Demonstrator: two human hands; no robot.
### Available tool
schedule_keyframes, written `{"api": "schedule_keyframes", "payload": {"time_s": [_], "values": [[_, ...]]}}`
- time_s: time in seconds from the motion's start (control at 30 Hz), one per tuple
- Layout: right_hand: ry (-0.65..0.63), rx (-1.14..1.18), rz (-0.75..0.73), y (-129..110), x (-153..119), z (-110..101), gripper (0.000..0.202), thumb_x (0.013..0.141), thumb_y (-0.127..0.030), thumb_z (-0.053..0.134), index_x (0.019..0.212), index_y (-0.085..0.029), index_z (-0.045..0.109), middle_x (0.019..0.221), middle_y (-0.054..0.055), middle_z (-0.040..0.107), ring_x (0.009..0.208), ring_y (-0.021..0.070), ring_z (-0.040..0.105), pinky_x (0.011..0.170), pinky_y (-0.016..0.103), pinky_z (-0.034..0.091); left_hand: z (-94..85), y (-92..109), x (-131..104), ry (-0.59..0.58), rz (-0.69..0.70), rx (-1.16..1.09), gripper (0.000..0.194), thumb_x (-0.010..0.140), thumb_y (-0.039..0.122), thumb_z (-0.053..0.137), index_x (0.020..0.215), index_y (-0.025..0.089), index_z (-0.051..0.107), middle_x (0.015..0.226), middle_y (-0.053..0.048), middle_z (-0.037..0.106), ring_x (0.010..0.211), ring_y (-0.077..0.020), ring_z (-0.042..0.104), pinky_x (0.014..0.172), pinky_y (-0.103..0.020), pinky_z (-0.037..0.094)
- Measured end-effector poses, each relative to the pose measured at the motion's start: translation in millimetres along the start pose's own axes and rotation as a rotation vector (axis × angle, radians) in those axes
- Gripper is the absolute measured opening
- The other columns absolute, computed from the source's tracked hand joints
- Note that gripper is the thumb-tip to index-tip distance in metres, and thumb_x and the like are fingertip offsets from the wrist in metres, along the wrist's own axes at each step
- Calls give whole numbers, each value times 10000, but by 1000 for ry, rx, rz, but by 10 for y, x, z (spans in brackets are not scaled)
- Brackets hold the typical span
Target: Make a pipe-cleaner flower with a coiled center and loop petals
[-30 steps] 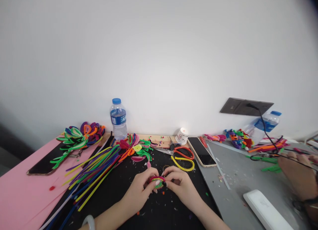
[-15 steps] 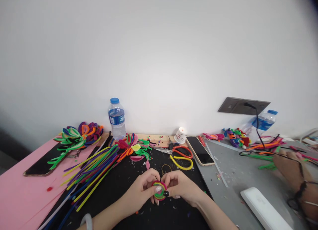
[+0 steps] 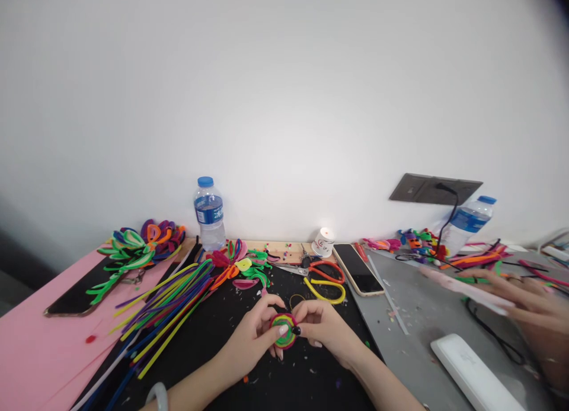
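Note:
A small round coil (image 3: 284, 338) of pipe cleaner, green in the centre with yellow and dark pink rings, is held between both hands above the black mat. My left hand (image 3: 259, 333) pinches its left side, thumb on the front face. On its right edge, my right hand (image 3: 317, 328) closes thumb and forefinger, the thumbnail dark. Just behind the fingers lies a thin gold ring (image 3: 297, 298). Scissors (image 3: 317, 272) with red and yellow handles rest open beyond my right hand. A bundle of coloured pipe cleaners (image 3: 169, 310) lies left of my left hand.
Pipe-cleaner flowers (image 3: 240, 266) and a water bottle (image 3: 210, 215) stand near the wall. A paper cup (image 3: 323, 243) sits behind a phone (image 3: 358, 270). At right, another person's hand (image 3: 528, 304) holds a pale pink object above the grey table, near a white case (image 3: 475, 372).
The coil has shifted slightly up and left with both my hands still on it. The other person's hand now holds a pale pink object, and the black cable there has moved.

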State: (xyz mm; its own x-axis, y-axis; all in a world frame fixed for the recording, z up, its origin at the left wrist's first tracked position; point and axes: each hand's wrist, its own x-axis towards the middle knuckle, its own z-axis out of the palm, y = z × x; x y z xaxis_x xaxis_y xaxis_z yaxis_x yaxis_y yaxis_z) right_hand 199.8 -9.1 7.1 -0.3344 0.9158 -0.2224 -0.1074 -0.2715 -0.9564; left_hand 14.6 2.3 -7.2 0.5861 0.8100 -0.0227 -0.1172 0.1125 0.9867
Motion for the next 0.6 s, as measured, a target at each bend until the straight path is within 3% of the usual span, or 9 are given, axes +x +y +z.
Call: {"api": "schedule_keyframes", "payload": {"time_s": [0.13, 0.33, 0.47, 0.6], "values": [[30, -32, -48, -3, 7, 4, 179, 636, -265, 742, 694, -143, 625, 756, -10, 573, 485, 42, 396, 374, 169, 229, -12, -7, 2, 18, -1, 103, 184, 820, 296, 550, 956, 203, 468, 695, 31, 573, 460, -75, 532, 414, -168, 364], [103, -98, -123, -1, 21, -32, 201, 688, -311, 696, 685, -143, 586, 710, -27, 525, 440, 30, 335, 385, 180, 220, -9, -23, 12, 31, 5, 68, 184, 825, 299, 542, 961, 205, 460, 659, 39, 570, 444, -72, 517, 404, -164, 344], [276, -323, -268, -64, -13, -107, 240, 816, -362, 536, 701, -155, 574, 571, -42, 446, 450, 68, 350, 413, 199, 255, -15, -12, 9, 68, -1, 51, 197, 815, 303, 555, 954, 201, 460, 657, 43, 568, 441, -71, 517, 393, -157, 323], [518, -707, -449, -293, -117, -241, 178, 839, -299, 467, 819, -173, 591, 774, 43, 582, 611, 139, 497, 543, 245, 386, -42, 13, 18, 120, 19, -16, 216, 796, 323, 577, 935, 206, 461, 675, 46, 557, 449, -76, 520, 408, -171, 345]]}}
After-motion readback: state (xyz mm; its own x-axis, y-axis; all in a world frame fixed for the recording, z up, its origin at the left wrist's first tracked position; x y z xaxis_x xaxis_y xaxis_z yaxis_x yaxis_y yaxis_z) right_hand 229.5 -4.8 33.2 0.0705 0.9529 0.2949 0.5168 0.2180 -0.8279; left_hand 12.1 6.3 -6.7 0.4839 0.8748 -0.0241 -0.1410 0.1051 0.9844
